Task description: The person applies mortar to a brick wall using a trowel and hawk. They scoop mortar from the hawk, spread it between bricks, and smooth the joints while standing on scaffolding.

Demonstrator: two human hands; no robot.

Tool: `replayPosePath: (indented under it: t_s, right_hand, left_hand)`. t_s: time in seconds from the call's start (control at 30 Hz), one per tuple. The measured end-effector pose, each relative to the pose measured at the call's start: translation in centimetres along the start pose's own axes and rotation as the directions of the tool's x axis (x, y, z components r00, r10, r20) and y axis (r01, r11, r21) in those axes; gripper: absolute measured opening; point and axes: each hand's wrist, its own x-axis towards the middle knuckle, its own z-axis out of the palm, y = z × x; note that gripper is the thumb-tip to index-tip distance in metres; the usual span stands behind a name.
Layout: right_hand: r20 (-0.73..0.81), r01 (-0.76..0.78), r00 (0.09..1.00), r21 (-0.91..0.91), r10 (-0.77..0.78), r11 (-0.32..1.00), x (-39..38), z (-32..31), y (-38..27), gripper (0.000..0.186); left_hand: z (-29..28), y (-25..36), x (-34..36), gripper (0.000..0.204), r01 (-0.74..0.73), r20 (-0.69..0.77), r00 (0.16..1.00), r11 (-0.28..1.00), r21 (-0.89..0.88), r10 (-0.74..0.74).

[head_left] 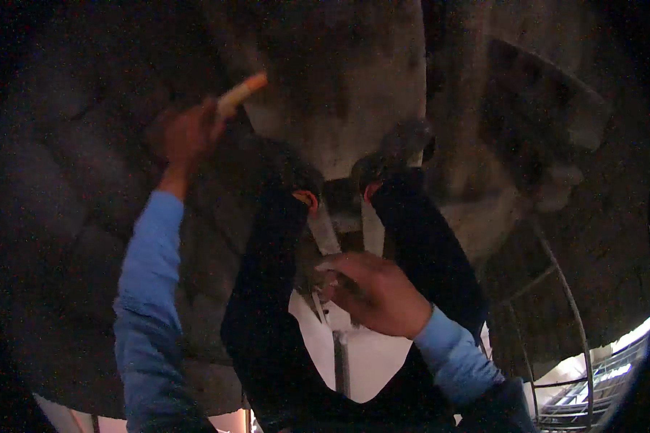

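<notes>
My left hand (pixel 188 133) is raised at the upper left, closed around a short pale yellow stick with an orange end (pixel 243 94). Motion blurs both, and the kind of tool cannot be told. Low in the middle, between my knees, my right hand (pixel 375 292) is closed with fingers curled toward the thumb. Whatever it may hold is too dark and small to make out. Just below its fingers is a pale surface with a narrow dark upright bar (pixel 341 361).
My legs (pixel 267 274) in dark trousers stretch forward, shoes against a grey plate-like surface (pixel 339 94). Dark, rough curved walls (pixel 72 180) surround me. Pale narrow bars (pixel 325 229) run between my legs. A metal ladder-like frame (pixel 578 317) stands at the right, near bright gaps.
</notes>
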Motion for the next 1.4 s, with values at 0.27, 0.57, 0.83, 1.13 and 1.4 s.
replayPosePath:
  t_s: [0.27, 0.57, 0.83, 1.13, 1.4]
  right_hand:
    - [0.026, 0.101, 0.992, 0.408, -0.122, 0.907, -0.6, 1.0, 1.4, 0.032]
    - [-0.004, 0.14, 0.99, 0.056, -0.14, 0.989, -3.3, 1.5, 11.8, 0.038]
    - [0.073, 0.336, 0.934, -0.506, -0.349, 0.795, -5.7, 2.4, 17.1, 0.048]
    - [0.263, 0.377, 0.921, -0.789, -0.288, 0.485, -7.2, 7.8, 25.1, 0.057]
    - [0.343, 0.391, 0.916, -0.879, -0.208, 0.272, 12.9, 18.5, 19.1, 0.058]
  left_hand:
    - [4.6, 8.3, -8.8, 0.046, 0.155, 0.046, 0.988, 0.973, -0.17, -0.149]
    - [1.7, 7.4, -12.9, 0.06, 0.521, 0.023, 0.788, 0.646, -0.558, -0.615]
    - [11.1, -10.8, -5.0, 0.054, 0.384, -0.124, 0.875, 0.828, -0.41, -0.467]
    - [25.6, -7.8, -16.3, 0.049, 0.008, -0.103, 0.994, 0.954, -0.301, -0.041]
    - [27.9, -12.9, -23.0, 0.052, 0.18, -0.222, 0.938, 0.923, -0.34, -0.264]
